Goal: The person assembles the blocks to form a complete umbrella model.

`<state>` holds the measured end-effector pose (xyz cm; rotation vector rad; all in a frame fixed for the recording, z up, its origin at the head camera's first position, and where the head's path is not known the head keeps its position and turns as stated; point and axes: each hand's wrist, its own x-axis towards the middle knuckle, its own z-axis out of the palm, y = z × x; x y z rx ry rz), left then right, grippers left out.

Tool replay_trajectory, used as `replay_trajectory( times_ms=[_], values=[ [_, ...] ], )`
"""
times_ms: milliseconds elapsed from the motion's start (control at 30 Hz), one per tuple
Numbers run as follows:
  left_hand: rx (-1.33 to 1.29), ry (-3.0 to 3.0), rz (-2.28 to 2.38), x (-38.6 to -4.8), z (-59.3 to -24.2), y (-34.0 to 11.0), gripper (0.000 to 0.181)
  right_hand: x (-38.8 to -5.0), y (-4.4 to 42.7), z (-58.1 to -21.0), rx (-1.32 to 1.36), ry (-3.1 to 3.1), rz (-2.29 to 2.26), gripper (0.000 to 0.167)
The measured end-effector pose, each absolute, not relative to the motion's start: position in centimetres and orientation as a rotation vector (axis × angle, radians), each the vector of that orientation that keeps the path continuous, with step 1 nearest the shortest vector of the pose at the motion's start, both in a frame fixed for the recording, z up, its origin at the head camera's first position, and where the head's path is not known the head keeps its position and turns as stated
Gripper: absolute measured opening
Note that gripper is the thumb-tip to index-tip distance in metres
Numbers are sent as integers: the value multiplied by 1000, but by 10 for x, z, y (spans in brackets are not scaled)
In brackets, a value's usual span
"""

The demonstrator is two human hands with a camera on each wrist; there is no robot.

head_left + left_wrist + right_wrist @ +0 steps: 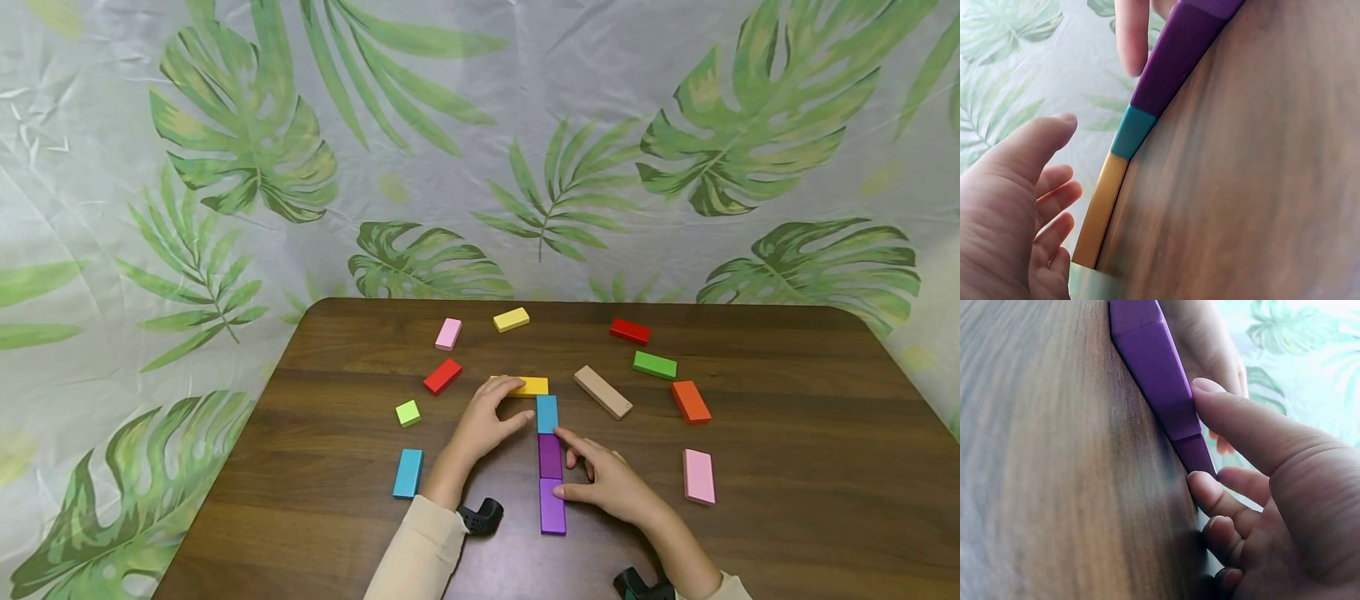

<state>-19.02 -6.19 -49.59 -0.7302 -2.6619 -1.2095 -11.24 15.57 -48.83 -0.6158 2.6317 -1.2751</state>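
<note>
A column of flat blocks lies on the table: a blue block (547,414), a dark purple block (550,456) and a lighter purple block (552,507), end to end. Across its far end, pointing left, is an orange-yellow block (534,386). My left hand (477,427) is by the orange-yellow block's left part, fingers loosely bent and partly covering it in the head view; the left wrist view shows no grip. On the column's right side, my right hand (609,482) rests its thumb against the lighter purple block, with the index fingertip by the blue and dark purple joint.
Left of the column lie a blue block (408,473), a lime cube (408,413), a red block (442,377) and a pink one (448,334). Rightward are a tan block (603,392), a green block (655,365), an orange block (691,402) and a pink block (699,477).
</note>
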Motion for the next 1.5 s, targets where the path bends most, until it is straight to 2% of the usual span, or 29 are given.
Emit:
replay_trajectory(
  times_ms=[267,500,1033,1367,1500],
  values=[
    [-856,-2715,-1027,-185,-496,-58,67,-112,156,-489,-623,2641,-1266,76],
    [-863,-2798,-890,-181,-495,-57,80,-112,156,-489,-635,2648,-1251,75],
    [-864,-2836,-847,-181,-494,-57,79,-113,156,-488,-603,2595,-1333,74],
    [-855,-2836,-856,-181,-495,-57,80,-116,158,-487,-484,2707,-1609,52],
    [-848,-2838,-858,-181,-496,-57,80,-117,159,-485,-460,2834,-1679,49]
  ],
)
